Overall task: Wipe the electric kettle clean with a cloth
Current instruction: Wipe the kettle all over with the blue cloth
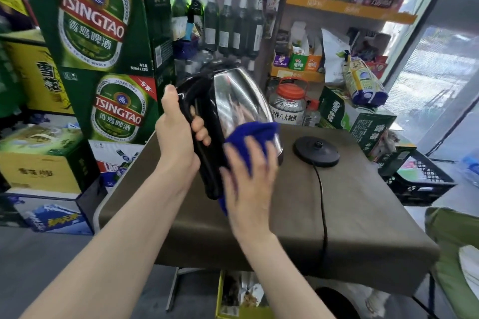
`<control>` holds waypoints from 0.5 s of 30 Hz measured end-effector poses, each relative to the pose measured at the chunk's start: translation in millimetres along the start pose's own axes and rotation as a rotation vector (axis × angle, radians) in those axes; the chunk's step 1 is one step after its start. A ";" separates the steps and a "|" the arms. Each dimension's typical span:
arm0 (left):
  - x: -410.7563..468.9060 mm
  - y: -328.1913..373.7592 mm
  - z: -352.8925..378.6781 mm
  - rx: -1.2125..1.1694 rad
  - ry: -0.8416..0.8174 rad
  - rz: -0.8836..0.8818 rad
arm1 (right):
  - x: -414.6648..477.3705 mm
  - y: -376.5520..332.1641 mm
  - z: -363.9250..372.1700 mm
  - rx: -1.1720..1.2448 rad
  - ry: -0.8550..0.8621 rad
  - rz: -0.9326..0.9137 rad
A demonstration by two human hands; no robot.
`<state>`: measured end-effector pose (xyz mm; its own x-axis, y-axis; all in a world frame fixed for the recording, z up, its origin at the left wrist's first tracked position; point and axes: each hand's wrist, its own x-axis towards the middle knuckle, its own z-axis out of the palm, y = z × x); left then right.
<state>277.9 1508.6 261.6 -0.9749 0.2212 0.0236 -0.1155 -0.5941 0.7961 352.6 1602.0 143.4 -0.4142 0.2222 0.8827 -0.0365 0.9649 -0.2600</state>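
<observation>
Above the table [363, 215], my left hand [176, 134] gripped the kettle [241, 101] by its handle (slick steel otherwise) while my right hand [248, 176] pressed the soft cloth [248, 134] flat.

The right hand [250, 176] was smeared by motion blur, its fingers running together, and it covered most of the blue cloth [252, 134]. That cloth hid the lower side of the kettle [241, 101], and the left hand [176, 134] hid part of the handle. The black cord [322, 204] vanished over the table's [363, 215] near edge. Both forearms were cut off by the bottom edge.
</observation>
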 end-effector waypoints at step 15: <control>9.2 15.7 -21.0 0.168 -0.254 0.025 | 57.9 83.9 -41.4 0.928 -0.140 1.092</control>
<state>263.1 1485.1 261.7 -0.8960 0.4069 0.1780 -0.0383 -0.4700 0.8818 363.2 1701.7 188.9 -0.7033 0.7093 0.0490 -0.1943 -0.1255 -0.9729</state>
